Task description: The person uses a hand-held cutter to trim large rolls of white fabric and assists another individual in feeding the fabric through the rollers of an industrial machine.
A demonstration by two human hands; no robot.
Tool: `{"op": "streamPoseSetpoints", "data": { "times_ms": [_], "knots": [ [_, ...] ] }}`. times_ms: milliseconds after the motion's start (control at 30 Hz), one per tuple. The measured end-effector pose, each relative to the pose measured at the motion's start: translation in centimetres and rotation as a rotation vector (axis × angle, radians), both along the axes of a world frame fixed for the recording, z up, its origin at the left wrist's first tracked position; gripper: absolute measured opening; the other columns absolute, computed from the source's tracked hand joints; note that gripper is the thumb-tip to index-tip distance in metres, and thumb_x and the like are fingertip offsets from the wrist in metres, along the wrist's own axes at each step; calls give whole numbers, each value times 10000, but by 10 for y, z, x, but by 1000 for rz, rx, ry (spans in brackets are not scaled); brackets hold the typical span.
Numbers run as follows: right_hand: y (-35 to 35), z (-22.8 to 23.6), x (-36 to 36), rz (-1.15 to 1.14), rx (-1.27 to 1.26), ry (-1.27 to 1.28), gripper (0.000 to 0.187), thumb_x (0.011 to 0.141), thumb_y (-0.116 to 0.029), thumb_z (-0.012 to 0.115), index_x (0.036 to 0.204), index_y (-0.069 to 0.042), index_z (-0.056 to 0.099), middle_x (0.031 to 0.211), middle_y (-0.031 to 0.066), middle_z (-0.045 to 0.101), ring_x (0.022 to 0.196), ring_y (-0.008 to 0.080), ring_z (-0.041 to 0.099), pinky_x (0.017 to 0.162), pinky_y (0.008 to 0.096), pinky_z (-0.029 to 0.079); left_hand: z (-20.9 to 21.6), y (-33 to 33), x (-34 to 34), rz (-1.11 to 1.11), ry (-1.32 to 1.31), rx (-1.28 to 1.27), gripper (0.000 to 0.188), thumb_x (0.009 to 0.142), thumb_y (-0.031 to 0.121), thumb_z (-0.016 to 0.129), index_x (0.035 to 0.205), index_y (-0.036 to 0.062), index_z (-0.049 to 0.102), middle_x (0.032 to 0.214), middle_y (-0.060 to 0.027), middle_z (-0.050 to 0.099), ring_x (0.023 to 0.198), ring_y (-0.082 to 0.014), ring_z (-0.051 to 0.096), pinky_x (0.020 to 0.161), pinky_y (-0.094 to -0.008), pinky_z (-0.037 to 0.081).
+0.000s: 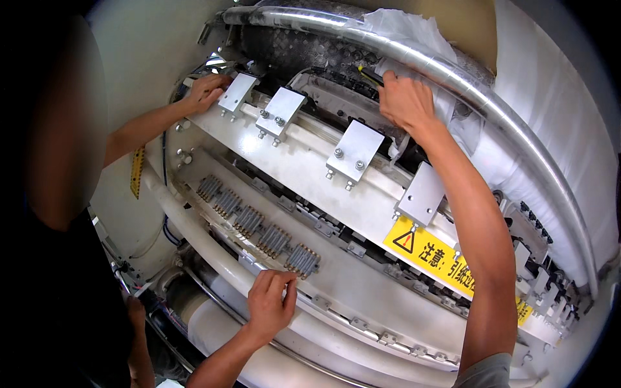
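- Head view: your right hand point(407, 100) reaches up over the machine, its fingers curled around a slim dark tool with a yellow end point(370, 75), which points up and to the left.
- Your left hand point(272, 304) is lower down, near the middle, fingers bent and partly closed; you may have something between the fingertips, but it cannot be told.
- Just above that hand, five clusters of bolts point(248, 221) lie in a slanting row on a pale ledge point(362, 281); the nearest cluster is right beside your fingertips.
- Above the ledge, four silver metal blocks point(356, 149) sit spaced along a white beam point(284, 165). The second and third from the left each carry two bolts on the face; the leftmost shows bare holes.
- Your right forearm passes just beside the rightmost block and crosses a yellow warning label point(427, 252).
- At the left end of the beam, a co-worker's hand point(207, 94) is beside the first block, fingertips partly hidden.
- Beyond your right hand, a shiny curved pipe point(453, 64) runs in front of white sheeting point(556, 97).
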State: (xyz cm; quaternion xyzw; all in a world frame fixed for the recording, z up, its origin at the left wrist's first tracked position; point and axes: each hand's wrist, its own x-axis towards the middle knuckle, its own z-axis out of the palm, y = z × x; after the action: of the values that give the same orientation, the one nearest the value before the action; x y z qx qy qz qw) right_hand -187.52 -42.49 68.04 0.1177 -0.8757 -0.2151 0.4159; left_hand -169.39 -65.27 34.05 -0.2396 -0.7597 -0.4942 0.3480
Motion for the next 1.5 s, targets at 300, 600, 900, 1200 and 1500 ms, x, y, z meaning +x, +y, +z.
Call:
{"op": "streamPoseSetpoints", "data": {
  "times_ms": [300,600,900,1200,1500],
  "knots": [
    [4,-1,-6,27,-59,34,301,951,-275,598,1015,12,662,867,293,718,827,491,709,771,584,563,-1,1,-1,-1,53,29,182,826,-72,711,980,11,658,854,-130,624,754,-297,608,675,-394,495],
    [6,2,7,-18,-89,29,271,905,-205,589,1018,27,672,878,302,725,849,485,725,798,574,570,2,0,-1,-25,56,52,195,826,-87,706,995,-1,664,872,-137,628,744,-284,606,646,-371,500],
    [7,1,6,-61,-51,-8,306,933,-270,603,1021,17,663,889,295,727,859,480,723,801,576,565,2,0,-2,-13,77,60,203,813,-95,708,989,-3,664,885,-137,641,764,-290,623,640,-376,507],
    [10,0,6,-26,-67,48,279,958,-278,610,981,0,625,914,279,723,850,498,700,782,577,553,0,-2,-3,-30,59,64,235,804,-75,731,1010,25,679,912,-116,658,809,-305,630,678,-394,520],
    [15,1,11,-41,41,-1,272,968,-270,592,1041,-12,636,932,258,735,863,461,723,788,566,563,-1,-1,-1,-43,46,77,221,811,-76,730,1006,16,682,914,-122,656,809,-307,632,689,-387,519]
  ]
}}
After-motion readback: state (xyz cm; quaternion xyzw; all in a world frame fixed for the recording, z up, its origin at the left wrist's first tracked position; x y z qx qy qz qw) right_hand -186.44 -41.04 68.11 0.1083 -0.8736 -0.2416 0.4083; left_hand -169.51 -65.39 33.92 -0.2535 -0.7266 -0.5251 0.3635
